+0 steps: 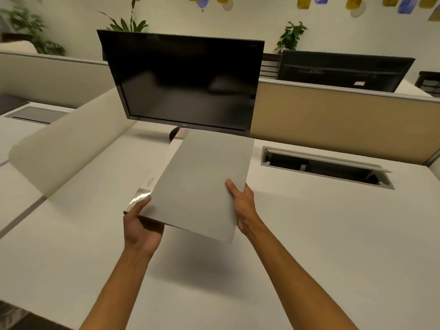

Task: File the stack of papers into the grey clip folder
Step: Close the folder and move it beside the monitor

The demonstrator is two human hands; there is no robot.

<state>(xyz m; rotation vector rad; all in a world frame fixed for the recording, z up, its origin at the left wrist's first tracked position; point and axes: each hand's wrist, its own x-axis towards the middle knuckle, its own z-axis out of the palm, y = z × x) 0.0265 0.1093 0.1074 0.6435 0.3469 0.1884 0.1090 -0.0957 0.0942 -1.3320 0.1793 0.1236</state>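
I hold the grey clip folder (202, 182) in the air above the white desk (309, 246), tilted, in front of the monitor. My left hand (140, 225) grips its near left corner from below, thumb beside a shiny metal clip strip (138, 198) on the spine edge. My right hand (242, 206) grips the right edge, thumb on top. A large pale sheet (71, 148), blurred and curved, swings out to the left of the spine. I cannot tell whether it is a cover or paper.
A black monitor (185, 82) stands just behind the folder. An open cable hatch (326, 167) sits in the desk to the right, and a beige partition (333, 120) runs behind it. A second hatch (35, 114) is on the far-left desk.
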